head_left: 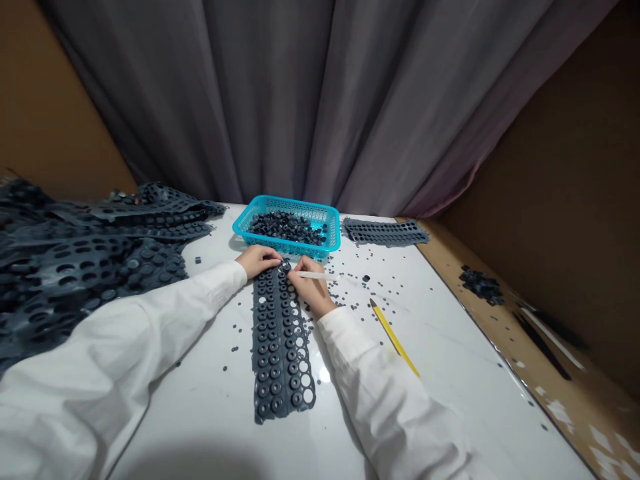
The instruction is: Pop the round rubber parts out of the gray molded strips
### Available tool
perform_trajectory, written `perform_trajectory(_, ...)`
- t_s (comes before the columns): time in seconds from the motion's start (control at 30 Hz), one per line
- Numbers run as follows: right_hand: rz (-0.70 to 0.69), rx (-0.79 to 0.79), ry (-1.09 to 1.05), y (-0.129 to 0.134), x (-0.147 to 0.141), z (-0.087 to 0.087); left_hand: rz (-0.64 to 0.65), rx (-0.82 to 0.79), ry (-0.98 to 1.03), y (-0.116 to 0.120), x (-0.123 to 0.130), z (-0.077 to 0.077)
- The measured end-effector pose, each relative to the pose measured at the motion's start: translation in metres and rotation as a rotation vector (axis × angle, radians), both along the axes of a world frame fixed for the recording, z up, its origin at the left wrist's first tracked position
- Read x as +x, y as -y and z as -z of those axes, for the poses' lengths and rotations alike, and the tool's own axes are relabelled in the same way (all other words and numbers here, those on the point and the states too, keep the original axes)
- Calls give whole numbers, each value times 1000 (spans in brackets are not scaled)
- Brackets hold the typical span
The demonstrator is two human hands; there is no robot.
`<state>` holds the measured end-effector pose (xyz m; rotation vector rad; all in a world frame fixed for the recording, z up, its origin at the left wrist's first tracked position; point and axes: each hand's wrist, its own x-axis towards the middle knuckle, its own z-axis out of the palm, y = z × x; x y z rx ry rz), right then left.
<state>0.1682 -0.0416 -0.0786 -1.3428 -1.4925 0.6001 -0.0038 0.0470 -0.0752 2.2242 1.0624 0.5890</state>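
Observation:
A dark rubber sheet (pixel 275 347) of moulded rings lies lengthwise on the white table in front of me. Down its right side runs a row of open holes, while round pieces fill most of the other rows. My left hand (pixel 259 261) is at the far end of the sheet, its fingers closed on the edge. Just right of it, my right hand (pixel 311 285) grips a slim white pen-like tool (pixel 320 275) and rests over the sheet's far right corner. The tool's working tip is hidden by the fingers.
Behind my hands stands a blue basket (pixel 334 235) of small black pieces. A punched-out strip (pixel 387 231) lies right of it. Dark sheets (pixel 85 267) are heaped at left. A yellow craft knife or pencil-like tool (pixel 395 338) and small black discs lie on the table (pixel 450 373).

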Motion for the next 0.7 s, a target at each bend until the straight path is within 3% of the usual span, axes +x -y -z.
perform_trajectory(0.4, -16, -11, -26, 2, 2, -2, 119, -38, -8, -2, -2, -1)
perform_trajectory(0.57, 6, -1, -78, 4, 3, -2, 160, 204, -25, 15, -3, -15)
perform_trajectory(0.7, -7, 1, -65, 4, 4, -2, 314, 354, -126, 20, 0, -24)
